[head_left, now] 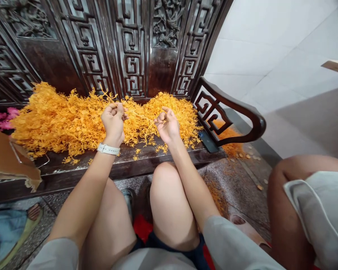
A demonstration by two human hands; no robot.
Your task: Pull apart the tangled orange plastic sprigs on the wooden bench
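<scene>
A big heap of orange plastic sprigs [59,120] covers the seat of a dark carved wooden bench [135,161]. My left hand [114,122], with a white watch on the wrist, is closed in a pinch on one end of a thin orange sprig [141,114]. My right hand [166,123] pinches the other end, palm turned up. The sprig stretches between both hands just above the heap. My bare knees sit below the bench's front edge.
A dark phone [207,140] lies on the bench by the curved armrest [236,112]. Orange bits litter the floor [231,176]. Another person's knee [293,176] is at the right. Brown cardboard [8,161] and pink sprigs [1,116] are at left.
</scene>
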